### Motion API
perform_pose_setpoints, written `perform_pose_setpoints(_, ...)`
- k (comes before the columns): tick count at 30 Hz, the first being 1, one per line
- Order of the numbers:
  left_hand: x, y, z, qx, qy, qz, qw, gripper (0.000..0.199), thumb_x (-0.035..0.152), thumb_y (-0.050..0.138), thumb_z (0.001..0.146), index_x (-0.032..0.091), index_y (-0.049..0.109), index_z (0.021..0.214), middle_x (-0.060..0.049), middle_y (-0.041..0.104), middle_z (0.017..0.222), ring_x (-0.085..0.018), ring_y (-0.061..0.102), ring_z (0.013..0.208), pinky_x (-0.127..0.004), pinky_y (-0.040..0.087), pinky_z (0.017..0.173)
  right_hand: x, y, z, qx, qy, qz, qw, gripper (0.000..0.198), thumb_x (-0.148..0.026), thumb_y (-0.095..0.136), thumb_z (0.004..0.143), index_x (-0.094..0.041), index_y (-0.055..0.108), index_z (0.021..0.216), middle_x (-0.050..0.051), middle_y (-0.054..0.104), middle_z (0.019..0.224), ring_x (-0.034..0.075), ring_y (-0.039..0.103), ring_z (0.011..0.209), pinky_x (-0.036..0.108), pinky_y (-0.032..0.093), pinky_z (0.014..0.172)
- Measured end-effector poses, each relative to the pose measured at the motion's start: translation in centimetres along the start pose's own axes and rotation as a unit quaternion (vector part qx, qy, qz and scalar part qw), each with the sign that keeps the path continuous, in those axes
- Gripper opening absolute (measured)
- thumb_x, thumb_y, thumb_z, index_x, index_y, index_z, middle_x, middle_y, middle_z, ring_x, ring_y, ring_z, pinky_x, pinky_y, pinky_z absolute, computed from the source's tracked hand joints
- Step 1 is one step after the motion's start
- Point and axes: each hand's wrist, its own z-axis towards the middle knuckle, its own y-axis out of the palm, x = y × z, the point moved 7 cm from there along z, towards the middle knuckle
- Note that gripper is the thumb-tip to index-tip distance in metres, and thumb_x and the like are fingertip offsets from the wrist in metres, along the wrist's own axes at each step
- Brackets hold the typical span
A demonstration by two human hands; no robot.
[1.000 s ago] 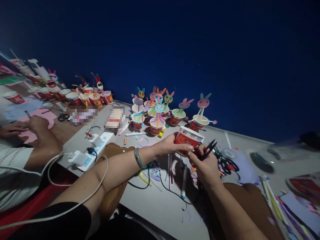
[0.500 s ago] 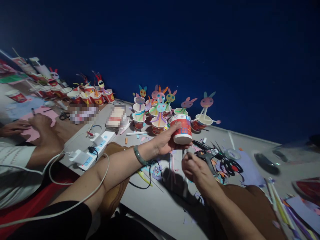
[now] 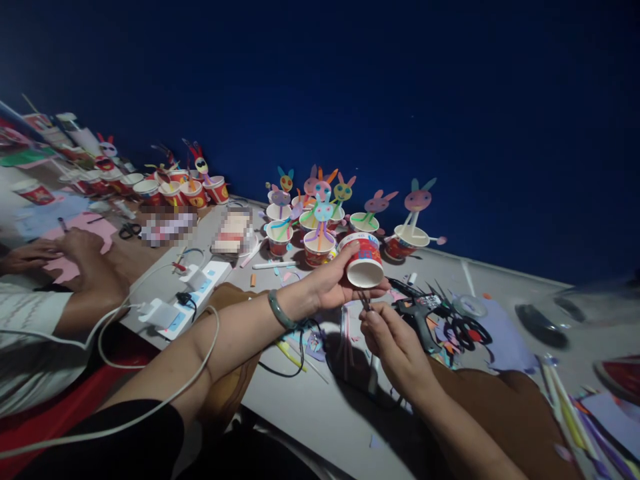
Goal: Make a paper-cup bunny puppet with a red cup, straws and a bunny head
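My left hand is wrapped round a red paper cup with a white rim and blue marks. The cup is tilted so that its white bottom faces me. Just below it, my right hand pinches a thin dark tool, its narrow end pointing up close to the cup's bottom. What kind of tool it is I cannot make out, nor whether it touches the cup. Behind the held cup stand several paper cups with rabbit-faced figures on coloured straws, among them a blue rabbit figure and a pink one.
A power strip with chargers and trailing white cables lies at left. A co-worker's hands rest on pink paper beyond it. Black-handled tools and paper scraps lie right of my hands. More decorated cups stand back left.
The cup has tipped further, showing more of its bottom. My right hand has turned and risen slightly, bringing the dark tool into view under the cup.
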Motion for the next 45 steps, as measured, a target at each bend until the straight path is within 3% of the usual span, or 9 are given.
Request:
perform_pose_setpoints(7,-0.4,-0.5,0.6,-0.008,0.012,-0.007,1.000,0.048,0.050,0.041,0.100,0.007,0.063,0.101,-0.014,0.072,0.078,-0.022,0.072,0.074,-0.034,0.060,0.072,1.1,-0.1,0.7,0.016,0.049,0.065,0.997,0.051,-0.068,0.046,0.095,-0.023,0.041,0.070,-0.006,0.036,0.055,0.008,0.028,0.046,0.023,0.021,0.042)
perform_pose_setpoints(14,-0.8,-0.3,0.7,0.010,0.017,-0.012,1.000,0.050,0.052,0.039,0.101,0.008,0.063,0.095,-0.011,0.069,0.071,-0.020,0.071,0.066,-0.032,0.059,0.067,1.6,0.2,0.9,0.014,0.089,0.134,0.987,0.053,-0.072,0.055,0.087,-0.023,0.041,0.070,-0.008,0.035,0.049,0.006,0.024,0.042,0.021,0.019,0.039)
perform_pose_setpoints(18,-0.9,-0.4,0.8,0.018,0.014,-0.011,1.000,0.048,0.049,0.039,0.101,0.008,0.063,0.102,-0.009,0.069,0.071,-0.020,0.071,0.069,-0.032,0.059,0.070,1.6,0.3,1.0,0.023,0.109,0.167,0.980,0.055,-0.074,0.060,0.082,-0.023,0.042,0.072,-0.009,0.035,0.049,0.006,0.024,0.041,0.020,0.019,0.039)
perform_pose_setpoints(24,-1.0,-0.5,1.0,0.027,0.023,-0.020,0.999,0.044,0.047,0.038,0.102,0.009,0.061,0.105,-0.008,0.068,0.074,-0.017,0.068,0.061,-0.031,0.058,0.067,1.7,0.4,1.1,0.031,0.129,0.184,0.974,0.057,-0.074,0.064,0.078,-0.023,0.041,0.072,-0.010,0.035,0.049,0.004,0.023,0.041,0.018,0.019,0.039)
perform_pose_setpoints(39,-1.3,-0.9,1.1,0.046,0.024,-0.024,0.998,0.041,0.044,0.044,0.101,0.010,0.058,0.117,-0.007,0.070,0.077,-0.020,0.072,0.071,-0.037,0.059,0.078,2.0,0.5,1.1,0.038,0.156,0.197,0.967,0.058,-0.074,0.067,0.075,-0.023,0.041,0.073,-0.011,0.034,0.049,0.003,0.023,0.040,0.016,0.018,0.039)
perform_pose_setpoints(45,-1.4,-0.8,1.0,0.046,0.023,-0.023,0.998,0.040,0.045,0.042,0.101,0.011,0.060,0.110,-0.006,0.069,0.074,-0.018,0.071,0.067,-0.032,0.059,0.071,1.7,0.6,1.1,0.035,0.151,0.193,0.969,0.058,-0.074,0.066,0.076,-0.023,0.040,0.071,-0.010,0.035,0.048,0.003,0.021,0.039,0.017,0.016,0.037)
